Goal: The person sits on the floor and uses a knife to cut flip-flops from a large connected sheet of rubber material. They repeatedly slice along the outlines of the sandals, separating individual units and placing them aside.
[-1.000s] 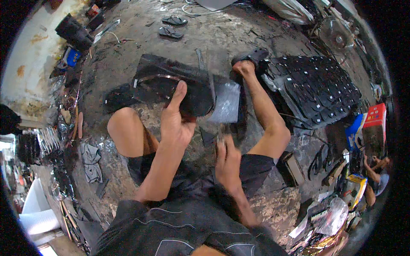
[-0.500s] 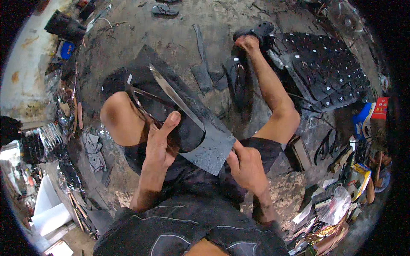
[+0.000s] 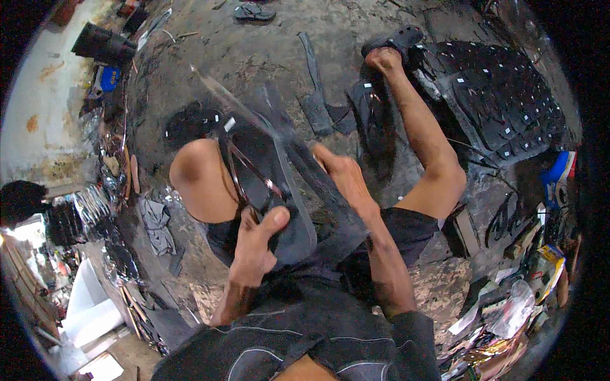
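My left hand (image 3: 257,244) is closed around the heel half of a black flip-flop (image 3: 257,162) with shiny bronze-brown straps and a small white tag. Its thumb presses on top, near the heel. Along the flip-flop's right side runs a dark grey sheet (image 3: 309,171), blurred by motion, with a narrow pointed strip (image 3: 219,90) reaching past the toe end. My right hand (image 3: 346,181) has its fingers curled at the sheet's outer edge. Where the sheet meets the sole is too smeared to make out.
Rows of black tagged flip-flops (image 3: 508,105) lie at the right. A single flip-flop (image 3: 370,114) rests beside my outstretched leg. Dark offcuts (image 3: 316,113) are on the floor ahead, a crumpled grey cloth (image 3: 155,222) at left, and a scrap heap (image 3: 502,324) at lower right.
My right hand has moved from the sheet's near corner forward along its outer edge. The sheet and strip have shifted and turned against the flip-flop, whose heel now shows more. My left hand keeps its hold.
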The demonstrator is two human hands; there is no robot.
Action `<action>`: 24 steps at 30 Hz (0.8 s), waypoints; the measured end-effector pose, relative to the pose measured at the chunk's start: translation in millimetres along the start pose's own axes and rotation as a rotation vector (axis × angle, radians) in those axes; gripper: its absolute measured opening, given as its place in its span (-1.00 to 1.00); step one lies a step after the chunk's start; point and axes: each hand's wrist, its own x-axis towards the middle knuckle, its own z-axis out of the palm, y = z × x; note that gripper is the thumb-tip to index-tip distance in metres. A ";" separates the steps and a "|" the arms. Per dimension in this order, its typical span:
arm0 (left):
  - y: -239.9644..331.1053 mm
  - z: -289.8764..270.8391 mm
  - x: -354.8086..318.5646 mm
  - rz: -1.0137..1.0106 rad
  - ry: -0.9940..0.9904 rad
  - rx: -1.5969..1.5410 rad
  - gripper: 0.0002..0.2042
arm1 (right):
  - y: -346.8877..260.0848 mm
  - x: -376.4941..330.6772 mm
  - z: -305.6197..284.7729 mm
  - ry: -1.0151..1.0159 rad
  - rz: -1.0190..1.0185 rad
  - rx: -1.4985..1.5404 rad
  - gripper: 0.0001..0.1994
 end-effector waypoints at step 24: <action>69.9 -15.6 2.8 0.048 -0.092 0.025 -0.78 | -70.0 -169.3 -35.2 0.112 0.159 0.320 -0.79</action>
